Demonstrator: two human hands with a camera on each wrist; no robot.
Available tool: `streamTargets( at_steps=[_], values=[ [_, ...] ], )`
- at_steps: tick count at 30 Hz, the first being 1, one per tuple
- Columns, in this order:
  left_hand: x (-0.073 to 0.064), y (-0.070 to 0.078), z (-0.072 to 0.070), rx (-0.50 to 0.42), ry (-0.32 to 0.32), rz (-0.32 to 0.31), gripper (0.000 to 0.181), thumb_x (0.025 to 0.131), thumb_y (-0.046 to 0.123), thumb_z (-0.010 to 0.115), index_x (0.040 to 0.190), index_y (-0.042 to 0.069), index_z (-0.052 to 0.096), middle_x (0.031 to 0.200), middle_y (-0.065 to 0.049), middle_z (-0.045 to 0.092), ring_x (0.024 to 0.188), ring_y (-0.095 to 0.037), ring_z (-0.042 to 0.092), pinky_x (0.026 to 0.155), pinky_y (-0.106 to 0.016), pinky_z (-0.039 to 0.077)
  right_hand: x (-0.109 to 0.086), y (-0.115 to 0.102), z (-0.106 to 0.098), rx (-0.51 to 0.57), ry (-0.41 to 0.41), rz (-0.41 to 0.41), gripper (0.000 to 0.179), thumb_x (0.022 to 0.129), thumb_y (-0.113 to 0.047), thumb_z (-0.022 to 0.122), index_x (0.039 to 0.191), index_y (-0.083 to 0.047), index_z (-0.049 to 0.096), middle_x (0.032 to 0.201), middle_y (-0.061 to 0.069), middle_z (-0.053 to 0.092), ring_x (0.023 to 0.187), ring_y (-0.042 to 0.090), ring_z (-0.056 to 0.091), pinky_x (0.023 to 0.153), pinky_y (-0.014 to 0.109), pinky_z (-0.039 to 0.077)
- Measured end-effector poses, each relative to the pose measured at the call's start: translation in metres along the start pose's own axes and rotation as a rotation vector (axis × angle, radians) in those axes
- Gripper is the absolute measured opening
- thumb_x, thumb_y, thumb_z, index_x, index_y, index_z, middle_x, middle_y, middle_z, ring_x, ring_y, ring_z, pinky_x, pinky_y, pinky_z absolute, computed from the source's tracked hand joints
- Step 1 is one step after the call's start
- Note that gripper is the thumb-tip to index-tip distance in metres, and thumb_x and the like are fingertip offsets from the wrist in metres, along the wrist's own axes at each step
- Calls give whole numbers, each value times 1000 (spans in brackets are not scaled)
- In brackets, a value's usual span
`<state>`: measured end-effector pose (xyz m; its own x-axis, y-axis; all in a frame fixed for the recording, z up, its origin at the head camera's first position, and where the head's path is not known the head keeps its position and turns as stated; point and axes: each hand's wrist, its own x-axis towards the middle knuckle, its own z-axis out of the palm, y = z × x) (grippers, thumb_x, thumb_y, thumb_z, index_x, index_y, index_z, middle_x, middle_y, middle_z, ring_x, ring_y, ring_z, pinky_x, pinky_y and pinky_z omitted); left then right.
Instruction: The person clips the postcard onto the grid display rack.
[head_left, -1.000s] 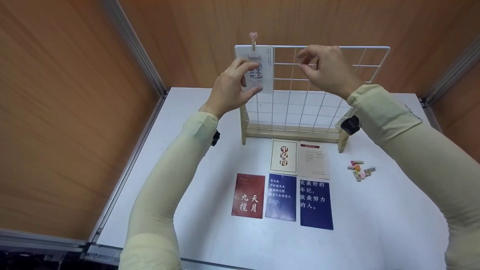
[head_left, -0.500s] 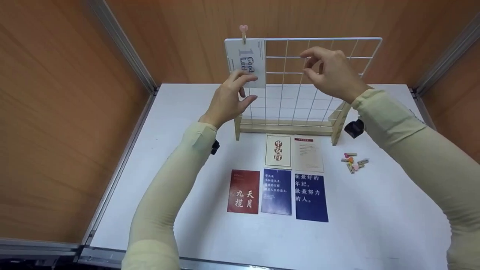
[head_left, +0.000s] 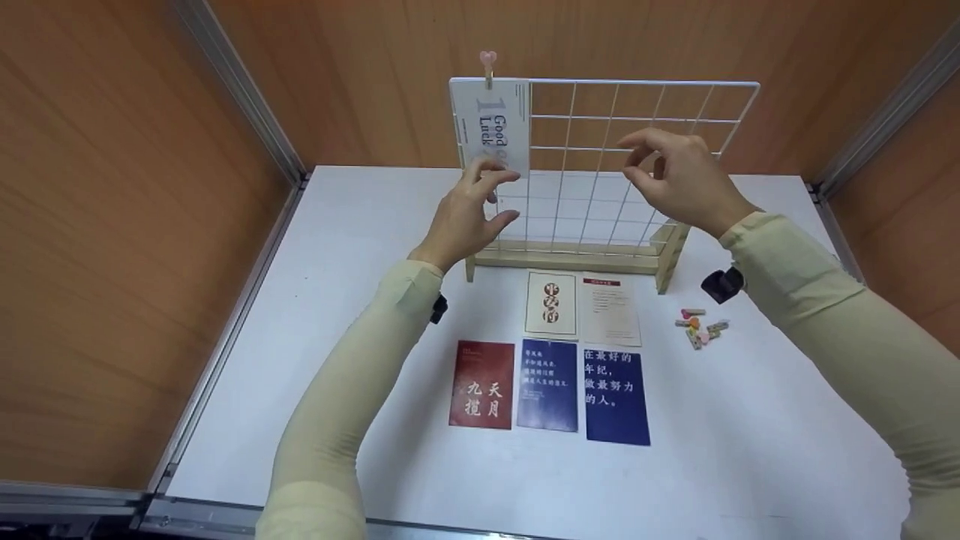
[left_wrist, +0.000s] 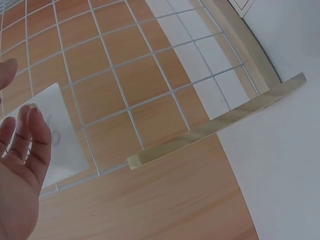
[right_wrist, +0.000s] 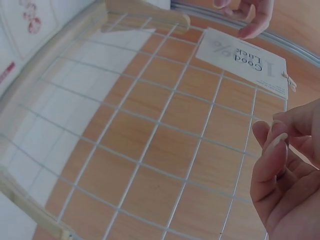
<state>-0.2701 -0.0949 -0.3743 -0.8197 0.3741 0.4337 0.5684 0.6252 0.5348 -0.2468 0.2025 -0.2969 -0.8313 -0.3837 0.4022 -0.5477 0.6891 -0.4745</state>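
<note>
A white "Good Luck" card (head_left: 491, 112) hangs at the upper left corner of a white wire grid (head_left: 571, 117), under a small clothespin (head_left: 489, 69) with a pink heart. My left hand (head_left: 461, 217) hovers in front of the card's lower end, fingers and thumb spread apart and nothing between them. In the left wrist view its fingers (left_wrist: 37, 135) overlap the card. To the right, my right hand (head_left: 686, 180) is held before the grid's right half. Its fingers (right_wrist: 267, 165) are loosely bent and hold nothing.
A wooden base (head_left: 566, 260) carries the grid. On the white table lie a red card (head_left: 481, 367), two blue cards (head_left: 547, 412), a cream card (head_left: 551, 337) and a printed card (head_left: 611, 319). Several small clothespins (head_left: 694, 339) lie at the right. Wood-grain panels (head_left: 135, 225) surround the table.
Both hands have drawn down and back from the grid, uncovering more of the hanging card. The head view has shifted slightly. The cards and clothespins on the table stay put.
</note>
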Motion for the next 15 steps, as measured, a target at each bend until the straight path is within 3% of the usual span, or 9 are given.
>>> streamTargets(
  at_steps=[7,11,15],
  values=[
    [-3,-2,22,16,-17,-8,55,88,21,78,138,15,56,140,-4,46,118,-18,55,100,-28,45,-21,12,-1,2,-8,56,27,98,-8,60,124,-2,64,104,13,69,71,20,52,60,18,40],
    [-5,-3,35,26,-33,-1,62,86,22,79,142,16,53,144,-5,46,132,-20,45,110,-38,35,-33,22,-3,-4,-4,81,26,97,-6,60,122,-1,65,102,13,68,71,20,52,61,17,39],
    [-7,-4,45,31,-59,-3,69,85,25,80,146,18,49,152,-5,39,139,-20,35,112,-45,29,-41,30,-6,-11,1,100,25,96,-4,61,120,-1,66,100,13,68,71,20,52,61,16,40]
  ],
)
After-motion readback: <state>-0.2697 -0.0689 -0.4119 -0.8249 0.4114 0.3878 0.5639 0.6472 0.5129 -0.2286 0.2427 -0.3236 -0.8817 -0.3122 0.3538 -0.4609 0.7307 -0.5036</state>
